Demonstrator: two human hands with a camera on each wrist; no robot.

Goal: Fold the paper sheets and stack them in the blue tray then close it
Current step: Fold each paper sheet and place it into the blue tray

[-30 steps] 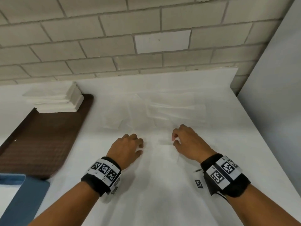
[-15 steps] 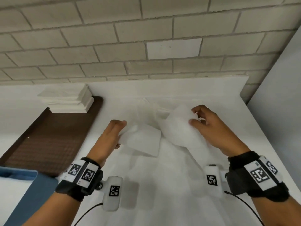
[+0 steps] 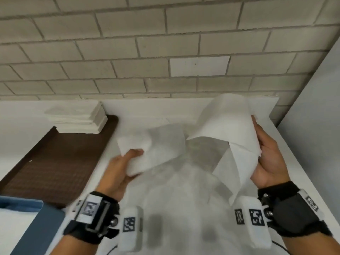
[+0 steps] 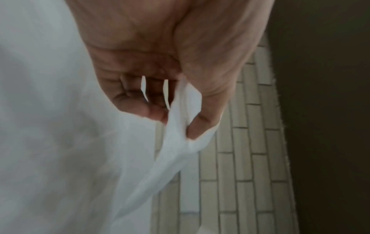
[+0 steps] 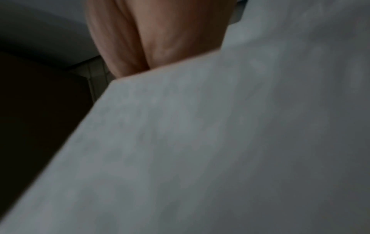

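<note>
A thin white paper sheet [image 3: 226, 126] hangs in the air over the white table [image 3: 184, 208], held by both hands. My left hand [image 3: 134, 155] pinches its left part [image 3: 161, 144] between thumb and fingers; the left wrist view shows this left hand [image 4: 176, 120] gripping the paper [image 4: 174, 142]. My right hand [image 3: 257, 140] grips the right part, which curls upward and drapes down past the palm. In the right wrist view the paper [image 5: 220, 142] hides the fingers and only the palm [image 5: 156, 39] shows. A corner of the blue tray [image 3: 27, 227] sits at the lower left.
A stack of folded white sheets [image 3: 79, 118] rests on the far end of a brown tray [image 3: 55, 162] at the left. A brick wall [image 3: 165, 43] runs behind the table. A grey panel [image 3: 312, 126] bounds the right side.
Both hands went from resting on the flat sheet to lifting it off the table. The right hand has carried its end up and to the right; the left hand holds its end lower.
</note>
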